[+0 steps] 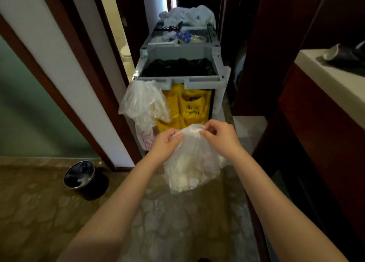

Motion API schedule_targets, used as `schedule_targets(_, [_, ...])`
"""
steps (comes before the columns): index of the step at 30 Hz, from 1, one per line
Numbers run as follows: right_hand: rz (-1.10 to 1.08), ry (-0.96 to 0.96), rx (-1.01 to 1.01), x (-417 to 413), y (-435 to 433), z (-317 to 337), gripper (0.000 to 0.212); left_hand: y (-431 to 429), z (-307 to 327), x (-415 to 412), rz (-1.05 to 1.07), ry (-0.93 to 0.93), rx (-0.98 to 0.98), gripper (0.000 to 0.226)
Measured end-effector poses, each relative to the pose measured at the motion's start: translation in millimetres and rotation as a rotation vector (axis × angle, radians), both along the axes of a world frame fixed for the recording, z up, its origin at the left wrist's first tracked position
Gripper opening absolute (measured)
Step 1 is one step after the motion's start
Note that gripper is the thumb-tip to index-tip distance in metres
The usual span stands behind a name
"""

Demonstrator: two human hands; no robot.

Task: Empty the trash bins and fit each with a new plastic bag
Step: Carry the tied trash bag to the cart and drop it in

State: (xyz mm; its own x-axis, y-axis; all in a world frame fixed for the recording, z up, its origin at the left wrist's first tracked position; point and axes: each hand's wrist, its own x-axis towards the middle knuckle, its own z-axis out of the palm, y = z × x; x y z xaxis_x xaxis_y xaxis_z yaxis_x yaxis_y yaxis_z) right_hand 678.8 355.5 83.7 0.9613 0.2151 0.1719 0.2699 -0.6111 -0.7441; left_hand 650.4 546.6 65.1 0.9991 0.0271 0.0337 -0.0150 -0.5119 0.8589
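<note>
A clear plastic bag (192,163) with pale trash inside hangs in front of me, above the floor. My left hand (166,144) pinches its bunched top from the left and my right hand (219,136) pinches it from the right. A small black round trash bin (84,179) with a shiny rim stands on the floor at the lower left, near the door frame. Straight ahead stands the grey housekeeping cart (179,79), with a black bag (177,67) lining its top compartment and a yellow sack (187,107) hanging below.
More clear plastic bags (144,101) hang from the cart's left corner. White linen (187,15) is piled on the cart's far end. A dark wooden cabinet with a pale counter (325,78) is at the right. A white wall and door frame (65,64) run along the left.
</note>
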Motion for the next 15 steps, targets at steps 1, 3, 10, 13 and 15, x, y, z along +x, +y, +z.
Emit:
schedule_targets(1, [-0.005,-0.019,-0.004,21,3,3,0.013,2,3,21,0.01,-0.008,-0.001,0.017])
schedule_targets(3, [-0.025,-0.071,-0.002,62,11,8,0.015,7,10,64,0.041,-0.043,-0.003,0.015])
schedule_targets(10, [-0.149,-0.304,0.276,200,44,30,0.01,18,31,218,0.123,-0.252,-0.072,0.02])
schedule_targets(13, [-0.169,-0.369,0.336,258,60,50,0.014,25,49,290,0.115,-0.401,-0.071,0.022])
schedule_targets(15, [-0.194,-0.394,0.342,302,72,66,0.015,35,64,337,0.108,-0.46,-0.082,0.021])
